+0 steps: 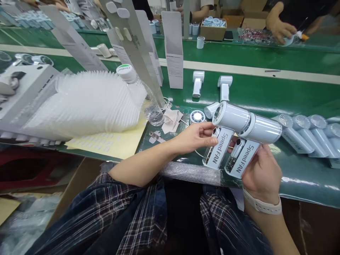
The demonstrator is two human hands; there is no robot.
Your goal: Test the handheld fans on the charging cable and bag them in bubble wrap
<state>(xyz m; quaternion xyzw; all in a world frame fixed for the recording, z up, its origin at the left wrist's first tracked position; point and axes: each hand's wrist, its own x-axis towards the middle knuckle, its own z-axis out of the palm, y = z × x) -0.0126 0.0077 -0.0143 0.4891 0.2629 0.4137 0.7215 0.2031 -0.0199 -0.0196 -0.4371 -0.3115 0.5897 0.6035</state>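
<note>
Over the near edge of the green work table [265, 95], the left hand [192, 137] pinches the handle of one pale-blue handheld "SpeedFAN" fan [225, 131]; the right hand [261, 173] grips a second identical fan [252, 141] beside it, barrels touching; a side-by-side inspection, I'd judge; turning them needs firm grips.

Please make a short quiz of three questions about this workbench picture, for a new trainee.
1. True or false: each hand holds one handheld fan.
2. Which word is printed on both fan handles?
3. What lies tipped against the stack of clear plastic trays? A) a water bottle B) a mug C) a spray can

Key:
1. True: the left hand grips the left handheld fan, the right hand the right handheld fan.
2. SpeedFAN.
3. A, the water bottle.
</note>
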